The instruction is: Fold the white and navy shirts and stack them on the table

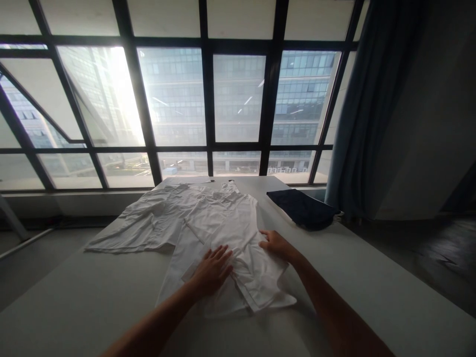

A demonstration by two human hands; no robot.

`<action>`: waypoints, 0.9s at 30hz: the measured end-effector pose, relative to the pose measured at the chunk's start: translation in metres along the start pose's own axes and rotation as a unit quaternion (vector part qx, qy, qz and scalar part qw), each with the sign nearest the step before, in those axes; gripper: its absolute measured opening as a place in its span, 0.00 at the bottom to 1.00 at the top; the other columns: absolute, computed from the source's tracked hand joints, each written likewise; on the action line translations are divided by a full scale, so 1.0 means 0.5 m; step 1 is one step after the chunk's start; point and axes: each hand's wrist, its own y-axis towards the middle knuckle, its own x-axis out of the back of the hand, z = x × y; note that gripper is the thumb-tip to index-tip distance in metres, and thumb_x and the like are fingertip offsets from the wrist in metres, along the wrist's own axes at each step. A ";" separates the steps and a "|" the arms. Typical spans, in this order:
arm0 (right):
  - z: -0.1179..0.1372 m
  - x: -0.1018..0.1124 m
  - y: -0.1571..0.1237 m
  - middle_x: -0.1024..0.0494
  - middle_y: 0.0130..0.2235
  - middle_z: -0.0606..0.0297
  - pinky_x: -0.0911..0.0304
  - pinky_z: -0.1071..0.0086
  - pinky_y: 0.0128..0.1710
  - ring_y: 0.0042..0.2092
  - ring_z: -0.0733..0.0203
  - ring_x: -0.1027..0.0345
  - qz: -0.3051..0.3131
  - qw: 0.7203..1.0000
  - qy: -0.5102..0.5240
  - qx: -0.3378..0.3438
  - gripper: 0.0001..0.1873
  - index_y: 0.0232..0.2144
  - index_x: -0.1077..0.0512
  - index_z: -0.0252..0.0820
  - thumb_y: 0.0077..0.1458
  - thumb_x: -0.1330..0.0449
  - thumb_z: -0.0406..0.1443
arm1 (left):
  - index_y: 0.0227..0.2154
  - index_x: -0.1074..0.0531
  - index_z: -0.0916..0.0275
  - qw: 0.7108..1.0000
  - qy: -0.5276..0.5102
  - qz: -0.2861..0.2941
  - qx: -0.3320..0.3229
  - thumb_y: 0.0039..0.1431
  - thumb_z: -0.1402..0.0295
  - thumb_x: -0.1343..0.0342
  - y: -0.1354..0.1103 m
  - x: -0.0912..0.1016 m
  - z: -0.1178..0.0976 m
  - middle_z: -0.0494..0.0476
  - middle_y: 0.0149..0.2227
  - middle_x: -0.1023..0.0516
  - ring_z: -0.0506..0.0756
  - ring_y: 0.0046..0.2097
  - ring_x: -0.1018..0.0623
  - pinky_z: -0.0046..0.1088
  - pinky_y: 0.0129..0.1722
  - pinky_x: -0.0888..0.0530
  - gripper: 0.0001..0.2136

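A white shirt [215, 218] lies spread on a long white table [372, 277], one sleeve stretched out to the left and the right side folded over the middle. My left hand [213, 267] lies flat on the lower middle of the shirt, fingers stretched out. My right hand [275, 244] rests on the shirt's folded right edge, fingers extended and slightly curled against the cloth. Neither hand holds anything.
A folded dark blue garment [303, 208] lies on the table at the far right. Behind the table stands a large window with black frames [208, 99]. A dark curtain [368, 124] hangs at the right. Floor lies on both sides of the table.
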 end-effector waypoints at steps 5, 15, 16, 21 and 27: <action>0.059 -0.094 -0.017 0.18 0.34 0.60 0.36 0.71 0.37 0.34 0.57 0.27 0.069 0.993 -0.054 0.080 0.28 0.52 0.26 0.33 0.47 0.44 0.31 | 0.64 0.39 0.58 0.999 -0.019 -0.046 0.003 0.71 0.58 0.61 0.002 -0.002 0.000 0.60 0.67 0.39 0.59 0.67 0.39 0.47 0.66 0.43 0.23; 0.063 -0.098 -0.037 0.18 0.37 0.59 0.36 0.73 0.34 0.34 0.59 0.25 0.174 0.976 -0.069 0.109 0.17 0.46 0.24 0.39 0.53 0.41 0.34 | 0.64 0.40 0.55 0.993 -0.048 -0.063 -0.083 0.69 0.59 0.55 0.001 0.007 -0.019 0.60 0.66 0.37 0.59 0.66 0.37 0.46 0.66 0.42 0.23; 0.060 -0.086 -0.036 0.18 0.35 0.59 0.36 0.73 0.32 0.32 0.59 0.25 0.224 0.970 -0.046 0.084 0.18 0.47 0.25 0.38 0.55 0.42 0.38 | 0.64 0.39 0.56 0.992 -0.051 -0.063 -0.098 0.68 0.59 0.54 0.002 0.010 -0.026 0.60 0.66 0.37 0.59 0.66 0.37 0.46 0.66 0.42 0.23; 0.021 -0.040 -0.014 0.18 0.35 0.53 0.31 0.67 0.36 0.34 0.57 0.23 0.222 0.975 0.009 0.006 0.29 0.47 0.25 0.33 0.65 0.55 0.50 | 0.47 0.24 0.55 0.983 -0.090 -0.044 -0.157 0.69 0.62 0.54 0.008 0.022 -0.057 0.56 0.58 0.27 0.58 0.62 0.31 0.43 0.65 0.42 0.14; -0.058 -0.088 0.025 0.47 0.69 0.53 0.61 0.55 0.67 0.70 0.51 0.58 0.019 0.972 -0.209 0.107 0.33 0.67 0.44 0.37 0.65 0.54 0.47 | 0.44 0.23 0.57 0.970 -0.121 -0.007 -0.211 0.60 0.59 0.43 0.002 0.016 -0.069 0.57 0.50 0.22 0.58 0.53 0.25 0.37 0.58 0.34 0.13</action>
